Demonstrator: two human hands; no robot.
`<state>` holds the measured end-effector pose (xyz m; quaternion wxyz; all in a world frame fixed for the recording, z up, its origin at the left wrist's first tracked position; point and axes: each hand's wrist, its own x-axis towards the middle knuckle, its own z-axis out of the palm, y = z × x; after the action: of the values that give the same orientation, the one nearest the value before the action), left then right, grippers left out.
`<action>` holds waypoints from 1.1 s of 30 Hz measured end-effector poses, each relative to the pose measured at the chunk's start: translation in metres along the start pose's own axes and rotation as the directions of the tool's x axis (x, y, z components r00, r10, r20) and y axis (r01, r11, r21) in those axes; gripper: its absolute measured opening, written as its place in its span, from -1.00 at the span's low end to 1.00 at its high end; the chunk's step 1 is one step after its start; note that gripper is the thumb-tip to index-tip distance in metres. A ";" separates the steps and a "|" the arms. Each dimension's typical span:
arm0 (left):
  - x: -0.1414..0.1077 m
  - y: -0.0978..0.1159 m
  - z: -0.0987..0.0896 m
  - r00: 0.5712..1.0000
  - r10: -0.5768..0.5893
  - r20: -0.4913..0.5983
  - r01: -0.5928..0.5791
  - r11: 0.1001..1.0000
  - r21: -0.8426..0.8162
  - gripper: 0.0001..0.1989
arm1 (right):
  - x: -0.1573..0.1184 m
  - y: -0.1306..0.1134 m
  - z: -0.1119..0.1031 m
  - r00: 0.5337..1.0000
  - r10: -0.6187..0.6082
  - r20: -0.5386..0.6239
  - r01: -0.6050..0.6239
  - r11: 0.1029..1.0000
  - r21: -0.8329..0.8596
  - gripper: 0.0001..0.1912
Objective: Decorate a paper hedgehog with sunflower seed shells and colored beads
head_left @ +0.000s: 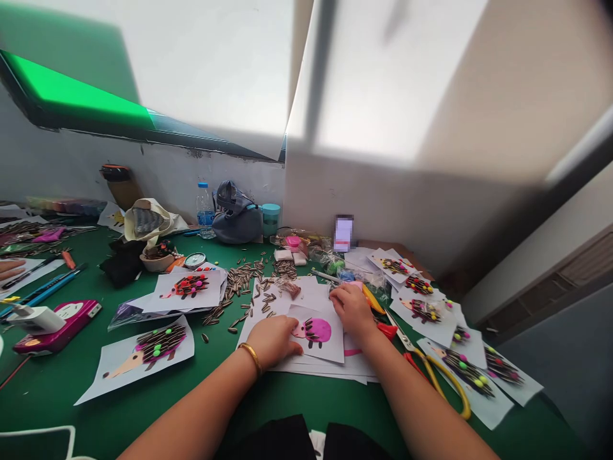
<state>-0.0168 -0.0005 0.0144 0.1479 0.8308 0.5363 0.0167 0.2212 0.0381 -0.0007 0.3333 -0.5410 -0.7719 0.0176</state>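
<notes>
A white card with a pink hedgehog picture (324, 330) lies in front of me on a stack of white paper (330, 370). Dark striped sunflower seeds stand in rows on the left of its pink body. My left hand (272, 340), with a gold bangle, grips the card's left edge between thumb and fingers. By the card's upper right corner is my right hand (353, 312), its fingers bent together; whatever they hold is hidden. Loose sunflower seeds (242, 281) are scattered beyond the left hand. A small clear bag with brown contents (290, 289) rests on the paper.
Scissors with yellow handles (443, 377) lie right of my right forearm. Seeded hedgehog cards (424, 311) spread along the right; more cards (143, 354) lie left. A magenta power strip (62, 329), phone (343, 233), bottle (205, 214) and another person's hand (10, 268) are around.
</notes>
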 end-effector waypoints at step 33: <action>0.000 -0.003 0.003 1.000 0.010 -0.005 -0.010 1.000 -0.018 -0.52 | -0.032 -0.025 0.005 0.950 0.120 0.288 -0.213 0.924 0.318 -0.78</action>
<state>-0.0186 -0.0004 0.0111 0.1539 0.8320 0.5324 0.0240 0.2038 0.0019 -0.0111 0.3149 -0.5310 -0.7450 0.2526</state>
